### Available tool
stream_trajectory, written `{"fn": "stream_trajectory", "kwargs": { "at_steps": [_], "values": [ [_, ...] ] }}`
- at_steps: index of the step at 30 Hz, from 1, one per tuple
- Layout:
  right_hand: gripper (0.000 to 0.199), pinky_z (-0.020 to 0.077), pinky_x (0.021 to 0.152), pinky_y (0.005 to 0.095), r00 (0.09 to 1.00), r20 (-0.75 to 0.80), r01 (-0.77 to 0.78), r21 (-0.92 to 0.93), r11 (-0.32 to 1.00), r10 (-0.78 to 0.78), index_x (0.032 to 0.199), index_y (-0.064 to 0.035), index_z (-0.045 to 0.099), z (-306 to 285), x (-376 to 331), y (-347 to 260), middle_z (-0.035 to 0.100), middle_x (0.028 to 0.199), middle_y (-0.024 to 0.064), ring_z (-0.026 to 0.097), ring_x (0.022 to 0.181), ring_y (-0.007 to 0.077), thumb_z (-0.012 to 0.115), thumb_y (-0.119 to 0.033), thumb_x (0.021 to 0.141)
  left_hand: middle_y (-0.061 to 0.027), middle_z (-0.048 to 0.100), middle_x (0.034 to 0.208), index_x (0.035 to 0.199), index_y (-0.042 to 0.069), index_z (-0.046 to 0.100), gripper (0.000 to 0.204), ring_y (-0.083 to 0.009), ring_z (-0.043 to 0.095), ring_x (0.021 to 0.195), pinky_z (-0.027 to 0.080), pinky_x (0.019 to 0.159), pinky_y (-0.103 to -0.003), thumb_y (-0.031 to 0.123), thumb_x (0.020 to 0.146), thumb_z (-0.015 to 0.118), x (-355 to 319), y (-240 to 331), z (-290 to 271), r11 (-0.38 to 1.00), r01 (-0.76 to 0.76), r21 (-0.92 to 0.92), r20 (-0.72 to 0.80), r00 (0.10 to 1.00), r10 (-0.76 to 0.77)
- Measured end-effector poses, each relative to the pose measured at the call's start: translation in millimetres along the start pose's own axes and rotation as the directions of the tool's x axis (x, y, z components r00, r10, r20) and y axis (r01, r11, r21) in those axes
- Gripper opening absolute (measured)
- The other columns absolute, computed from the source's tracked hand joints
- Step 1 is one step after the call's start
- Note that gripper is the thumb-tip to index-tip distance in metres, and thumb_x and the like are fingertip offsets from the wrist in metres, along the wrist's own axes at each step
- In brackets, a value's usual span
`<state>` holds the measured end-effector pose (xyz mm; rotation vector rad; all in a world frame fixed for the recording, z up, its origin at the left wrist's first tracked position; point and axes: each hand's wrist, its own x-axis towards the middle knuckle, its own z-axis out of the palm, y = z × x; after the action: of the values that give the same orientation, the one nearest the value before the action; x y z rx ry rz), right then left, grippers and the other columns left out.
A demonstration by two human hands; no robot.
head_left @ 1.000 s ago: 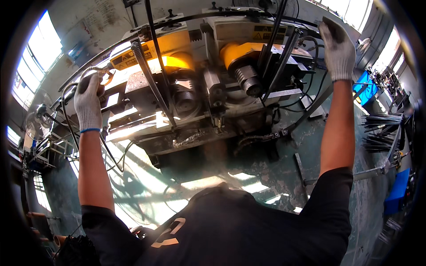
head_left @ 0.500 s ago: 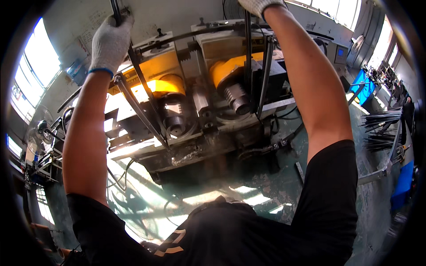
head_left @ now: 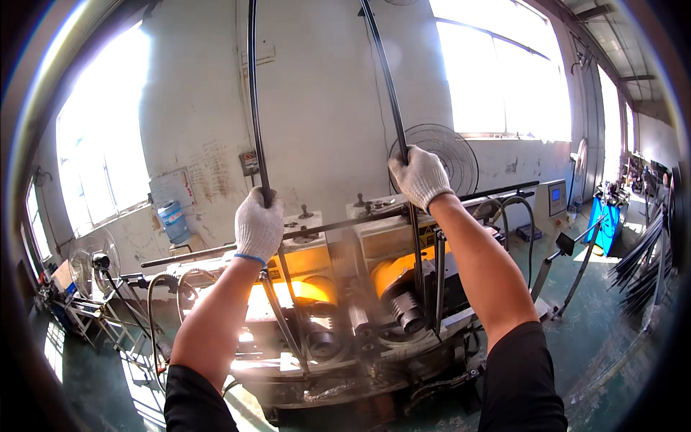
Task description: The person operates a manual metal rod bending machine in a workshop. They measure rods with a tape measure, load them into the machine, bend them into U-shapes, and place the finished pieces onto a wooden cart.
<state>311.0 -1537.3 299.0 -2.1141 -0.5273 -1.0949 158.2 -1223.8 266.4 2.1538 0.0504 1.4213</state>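
Pale, stained wall [head_left: 317, 108] ahead; my white-gloved left grip [head_left: 259, 225] holds one long black rod [head_left: 256, 93], my right grip [head_left: 422, 177] another rod [head_left: 387, 83]; best kept steady.

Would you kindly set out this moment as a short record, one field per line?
Left hand: white-gloved, closed around the left dark rod
Right hand: white-gloved, closed around the right dark rod
Rods: both run up past the picture's upper edge
Lower in the picture: metal machine with yellow parts
Behind right hand: round wire-guarded fan
Left side: blue bottle, standing fan
Right side: bundle of dark rods
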Motion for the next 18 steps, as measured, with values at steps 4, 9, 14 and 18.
{"fn": "stream_trajectory", "kwargs": {
  "at_steps": [4, 9, 14, 18],
  "values": [
    [0.046, 0.0607, 0.096, 0.0561, 0.999, 0.052, 0.001, 0.036, 0.999, -0.003, 0.108, 0.0046, 0.075, -6.8, 4.0, -10.3, 0.076, 0.1, 0.0349, 0.074, 0.104, 0.0522, 0.065, -0.039, 0.101, -0.0187, 0.076, 0.087, 0.111, 0.0, 0.073, 0.024, -0.0318, 0.075, 0.083, 0.058, 0.078, -0.041, 0.02, 0.098, 0.073, 7.6, -5.3, 2.3, 0.999, -0.032, 0.028, -0.042, 0.999, 0.033],
    [0.043, 0.0604, 0.096, 0.0557, 0.999, 0.028, 0.025, 0.046, 0.999, -0.026, 0.107, 0.0035, 0.075, -10.4, 5.6, -9.9, 0.077, 0.101, 0.0326, 0.075, 0.104, 0.0508, 0.066, -0.039, 0.101, -0.0182, 0.077, 0.089, 0.112, 0.0, 0.074, 0.025, -0.0299, 0.076, 0.084, 0.057, 0.079, -0.039, 0.02, 0.097, 0.074, 13.0, -3.4, 3.0, 0.998, -0.055, 0.043, -0.059, 0.997, 0.057],
    [0.044, 0.0605, 0.097, 0.0549, 0.997, 0.078, -0.001, 0.011, 1.0, 0.001, 0.109, 0.0047, 0.074, -19.8, 6.6, -17.4, 0.077, 0.102, 0.0321, 0.075, 0.106, 0.0495, 0.068, -0.038, 0.1, -0.0191, 0.078, 0.09, 0.112, 0.0, 0.074, 0.025, -0.0312, 0.076, 0.085, 0.058, 0.08, -0.04, 0.021, 0.098, 0.075, 13.2, 0.2, 3.8, 0.999, -0.021, 0.042, -0.066, 0.998, 0.024],
    [0.044, 0.0605, 0.098, 0.0537, 0.993, 0.114, -0.031, -0.001, 1.0, 0.031, 0.109, 0.0054, 0.074, -26.5, 7.7, -16.7, 0.077, 0.104, 0.0322, 0.075, 0.107, 0.0489, 0.068, -0.037, 0.1, -0.0231, 0.078, 0.093, 0.11, 0.001, 0.073, 0.025, -0.0427, 0.076, 0.093, 0.059, 0.083, -0.047, 0.023, 0.098, 0.072, 15.5, 0.7, 7.2, 0.998, 0.05, 0.039, -0.042, 0.998, -0.048]
  ]
}}
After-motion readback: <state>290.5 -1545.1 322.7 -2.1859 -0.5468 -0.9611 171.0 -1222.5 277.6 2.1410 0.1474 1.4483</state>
